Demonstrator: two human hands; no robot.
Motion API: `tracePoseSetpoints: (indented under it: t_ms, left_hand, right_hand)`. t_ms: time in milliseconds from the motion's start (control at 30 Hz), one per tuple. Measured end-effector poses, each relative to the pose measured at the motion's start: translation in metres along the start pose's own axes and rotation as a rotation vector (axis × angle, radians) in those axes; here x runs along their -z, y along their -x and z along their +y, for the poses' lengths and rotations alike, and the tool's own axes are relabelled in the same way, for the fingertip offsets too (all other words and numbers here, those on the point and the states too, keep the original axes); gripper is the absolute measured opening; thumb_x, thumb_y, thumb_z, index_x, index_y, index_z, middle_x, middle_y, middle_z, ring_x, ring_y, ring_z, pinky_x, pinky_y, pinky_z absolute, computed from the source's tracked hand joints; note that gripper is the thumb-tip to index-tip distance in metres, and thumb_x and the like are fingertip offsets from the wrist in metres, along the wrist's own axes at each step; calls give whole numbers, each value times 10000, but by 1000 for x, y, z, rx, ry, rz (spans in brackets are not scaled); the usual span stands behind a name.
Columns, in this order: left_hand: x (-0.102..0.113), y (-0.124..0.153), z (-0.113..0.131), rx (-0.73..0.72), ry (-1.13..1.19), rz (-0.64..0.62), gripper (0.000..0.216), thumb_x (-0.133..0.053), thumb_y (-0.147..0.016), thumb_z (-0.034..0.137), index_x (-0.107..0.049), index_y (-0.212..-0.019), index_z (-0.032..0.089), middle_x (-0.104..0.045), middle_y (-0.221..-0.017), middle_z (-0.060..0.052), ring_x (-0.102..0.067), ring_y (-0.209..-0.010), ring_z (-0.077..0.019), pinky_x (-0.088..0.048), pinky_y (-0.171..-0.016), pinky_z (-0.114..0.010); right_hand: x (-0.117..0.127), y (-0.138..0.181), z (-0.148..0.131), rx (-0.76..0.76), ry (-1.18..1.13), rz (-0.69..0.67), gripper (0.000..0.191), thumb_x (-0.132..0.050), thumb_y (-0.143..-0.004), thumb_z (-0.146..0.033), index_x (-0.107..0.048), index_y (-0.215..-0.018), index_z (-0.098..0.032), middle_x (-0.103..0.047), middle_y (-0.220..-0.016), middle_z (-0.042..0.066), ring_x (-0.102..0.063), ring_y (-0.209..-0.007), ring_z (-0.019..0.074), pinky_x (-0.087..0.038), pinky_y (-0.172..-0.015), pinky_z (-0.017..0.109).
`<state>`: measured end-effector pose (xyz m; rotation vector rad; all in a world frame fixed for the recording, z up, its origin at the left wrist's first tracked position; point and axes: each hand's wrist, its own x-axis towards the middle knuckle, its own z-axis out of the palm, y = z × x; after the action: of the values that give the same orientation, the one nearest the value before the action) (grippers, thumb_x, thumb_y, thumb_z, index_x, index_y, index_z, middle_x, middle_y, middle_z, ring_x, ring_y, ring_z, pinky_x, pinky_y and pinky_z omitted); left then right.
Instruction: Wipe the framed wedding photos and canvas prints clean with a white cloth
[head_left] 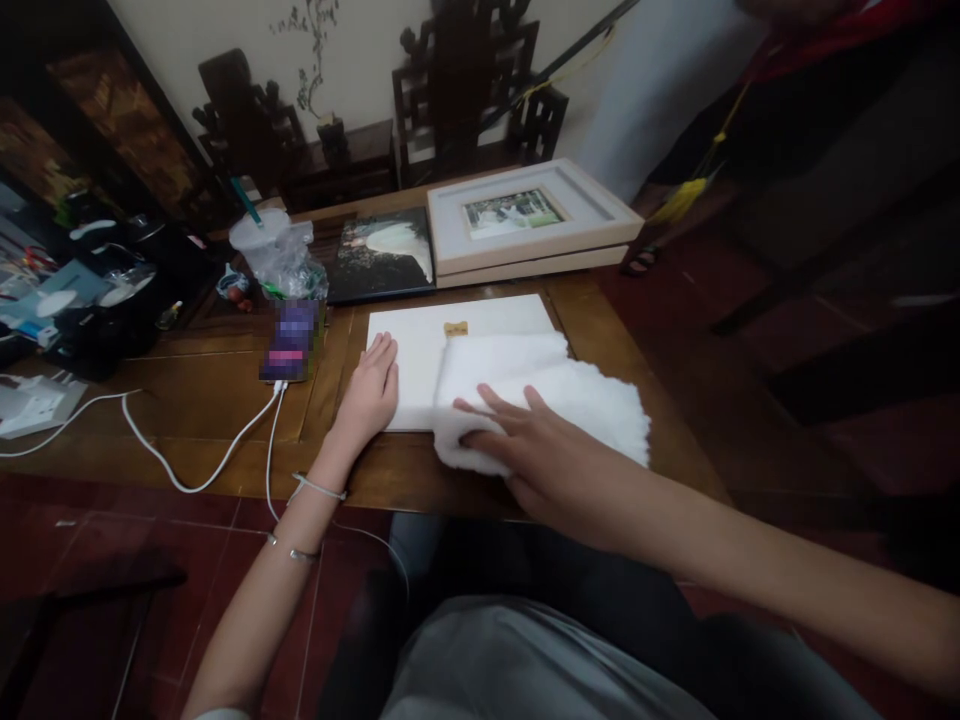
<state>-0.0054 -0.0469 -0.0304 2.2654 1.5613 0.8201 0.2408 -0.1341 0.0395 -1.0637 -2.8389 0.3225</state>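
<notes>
A flat white panel (409, 375) with a small gold label (456, 328) lies on the wooden table in front of me. My left hand (373, 385) rests flat on the panel's left edge, fingers stretched out. Over the panel's right part lies a folded, fluffy white cloth (600, 400), which spreads past the panel onto the table. My right hand (536, 455) is on this cloth and grips its near fold, with some fingers on top and one tucked at the fold. The cloth hides the panel's right side.
Behind the panel, a framed picture (517, 215) sits on another pale frame, beside a dark photo panel (386, 250). To the left are a phone (291, 340) with white cables, a plastic cup (259, 240) and a power strip (37, 405). Another person stands at the back right.
</notes>
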Motion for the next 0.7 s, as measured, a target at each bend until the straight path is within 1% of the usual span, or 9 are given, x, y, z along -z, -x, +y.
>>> tracePoseSetpoints:
  t_ms: [100, 167, 200, 233, 300, 400, 500, 633, 700]
  left_hand:
    - [-1, 0, -1, -4, -11, 1, 469, -383, -977, 154, -566, -1402, 78, -483, -1559, -196, -392, -1503, -287, -297, -1251, -537]
    - [-1, 0, -1, -6, -19, 11, 468, -385, -976, 156, -571, -1397, 73, -494, -1551, -196, -400, -1499, -284, -305, -1251, -523]
    - [-1, 0, 0, -5, -20, 15, 468, -383, -976, 156, -573, -1394, 63, -498, -1547, -202, -401, -1498, -285, -307, -1252, -515]
    - [-1, 0, 0, -4, -21, 16, 469, -382, -976, 156, -574, -1391, 48, -500, -1542, -211, -402, -1497, -287, -307, -1253, -508]
    - [-1, 0, 1, -1, -21, 15, 473, -384, -975, 155, -572, -1389, 24, -500, -1537, -227, -403, -1495, -293, -303, -1257, -501]
    - [0, -1, 0, -5, -8, 20, 471, -395, -972, 158, -573, -1398, 63, -506, -1540, -198, -411, -1492, -286, -296, -1258, -516]
    - [0, -1, -2, -13, 8, 27, 464, -400, -975, 164, -580, -1399, 109, -515, -1542, -165, -415, -1490, -279, -296, -1255, -533]
    - [0, 0, -2, -7, 8, 21, 461, -405, -975, 172, -585, -1393, 101, -512, -1542, -174, -415, -1490, -283, -308, -1249, -530]
    - [0, 0, 0, -2, 2, 17, 467, -400, -975, 170, -577, -1401, 96, -502, -1549, -179, -406, -1495, -282, -306, -1249, -531]
  right_hand:
    - [9, 8, 0, -3, -74, -16, 491, -445, -773, -46, -689, -1172, -193, -636, -1395, 162, -564, -1321, 382, -476, -1048, 609]
    - [12, 1, 8, -66, -114, -27, 494, -433, -762, -39, -680, -1157, -204, -706, -1256, 149, -645, -1212, 342, -498, -1028, 546]
    - [11, -6, 14, -98, -123, -14, 506, -422, -760, -33, -666, -1170, -201, -717, -1209, 145, -645, -1208, 333, -490, -1031, 530]
    - [9, -15, 21, -127, -120, 11, 523, -412, -761, -27, -644, -1200, -190, -712, -1199, 150, -617, -1248, 337, -472, -1044, 530]
    - [4, -36, 36, -198, -85, 78, 561, -396, -768, -19, -589, -1281, -145, -666, -1271, 193, -488, -1386, 369, -405, -1086, 584]
    - [-2, -67, 53, -277, -27, 116, 582, -371, -801, -18, -524, -1360, -68, -571, -1393, 276, -309, -1489, 424, -328, -1089, 689]
    - [-1, -87, 60, -241, 38, 92, 597, -348, -819, -6, -515, -1390, -61, -509, -1477, 281, -270, -1501, 436, -330, -1059, 732]
    - [-1, -82, 50, -131, 186, 14, 593, -380, -816, 0, -555, -1380, -48, -369, -1591, 283, -252, -1499, 473, -290, -1054, 790]
    - [-5, -67, 38, -61, 220, 1, 581, -402, -812, -4, -582, -1362, -49, -380, -1582, 290, -274, -1488, 484, -300, -1051, 792]
